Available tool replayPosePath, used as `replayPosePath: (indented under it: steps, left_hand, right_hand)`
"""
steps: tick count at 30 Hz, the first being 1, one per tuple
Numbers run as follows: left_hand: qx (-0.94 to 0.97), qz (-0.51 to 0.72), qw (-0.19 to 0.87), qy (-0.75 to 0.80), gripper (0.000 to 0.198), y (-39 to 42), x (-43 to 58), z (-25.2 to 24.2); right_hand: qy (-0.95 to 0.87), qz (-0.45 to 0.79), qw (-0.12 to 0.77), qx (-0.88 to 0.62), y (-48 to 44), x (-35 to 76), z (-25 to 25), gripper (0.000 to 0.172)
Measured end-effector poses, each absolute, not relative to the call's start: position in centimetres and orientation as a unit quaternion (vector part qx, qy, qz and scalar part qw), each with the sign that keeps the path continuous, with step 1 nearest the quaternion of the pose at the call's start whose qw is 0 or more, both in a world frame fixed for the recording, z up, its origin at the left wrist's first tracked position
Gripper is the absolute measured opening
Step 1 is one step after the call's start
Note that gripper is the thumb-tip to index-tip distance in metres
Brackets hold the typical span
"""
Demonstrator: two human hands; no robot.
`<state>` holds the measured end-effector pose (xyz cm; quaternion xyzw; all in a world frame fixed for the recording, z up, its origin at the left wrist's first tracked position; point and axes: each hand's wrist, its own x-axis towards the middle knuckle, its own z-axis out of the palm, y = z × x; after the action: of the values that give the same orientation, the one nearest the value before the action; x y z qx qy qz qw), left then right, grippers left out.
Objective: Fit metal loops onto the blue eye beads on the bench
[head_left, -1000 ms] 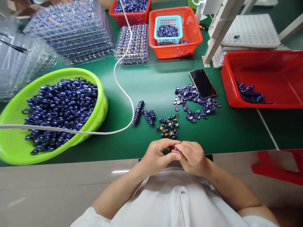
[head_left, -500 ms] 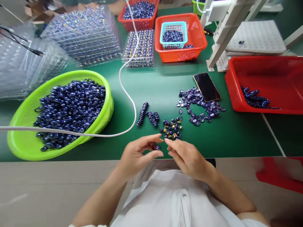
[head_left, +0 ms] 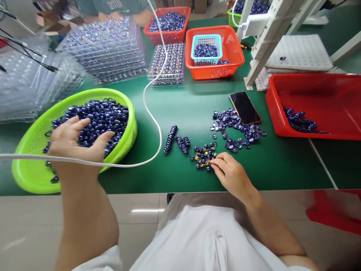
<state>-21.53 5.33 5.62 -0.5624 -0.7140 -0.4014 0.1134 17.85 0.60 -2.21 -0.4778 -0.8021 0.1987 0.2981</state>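
My left hand (head_left: 80, 145) is over the lime-green basket (head_left: 21, 175), fingers and thumb spread, no piece visible in its grasp. Heaped in that basket are shiny dark-blue ring-shaped pieces (head_left: 104, 116), partly hidden by the hand. At the near side of a small pile of blue pieces with gold-coloured parts (head_left: 203, 154), my right hand (head_left: 232, 175) has its thumb and fingertips pinched together. Whatever lies between those fingertips is too small to make out. Left of this pile lie a long stacked row of blue rings (head_left: 170, 139) and two shorter rows (head_left: 181, 143).
A white cable (head_left: 146, 101) loops across the table and crosses the left wrist. Flat blue discs (head_left: 231, 120) lie beside a phone (head_left: 244, 107). Red bins (head_left: 316, 131), an orange basket (head_left: 237, 62) and filled clear trays (head_left: 113, 60) stand around. A person sits opposite.
My left hand has gone from the table's front edge to the green basket, no longer showing the dark piece it held. My right hand has moved slightly right, to the gold-and-blue pile.
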Motion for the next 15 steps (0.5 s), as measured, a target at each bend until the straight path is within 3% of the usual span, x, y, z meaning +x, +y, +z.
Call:
replayPosePath:
  steps: [2,4,10,15]
  left_hand:
    - [-0.596,-0.399,0.155,-0.679,0.061,4.7,-19.0,5.1]
    - [-0.640,-0.414,0.109,-0.638,0.050,3.4,-15.3,4.5]
    - [-0.718,-0.430,-0.249,-0.488,0.036,-0.1,-4.7,1.6]
    - [-0.657,-0.438,-0.434,-0.434,0.027,-0.7,-0.8,0.2]
  right_hand:
    - [-0.780,0.216,0.332,-0.484,0.5,17.9,-2.3,0.015]
    - [-0.747,0.246,0.369,-0.495,0.3,18.0,-2.2,0.013]
    - [-0.620,0.411,0.426,-0.514,-0.7,18.0,-0.8,0.011]
    - [-0.571,0.502,0.440,-0.478,-1.4,17.9,-0.3,0.011]
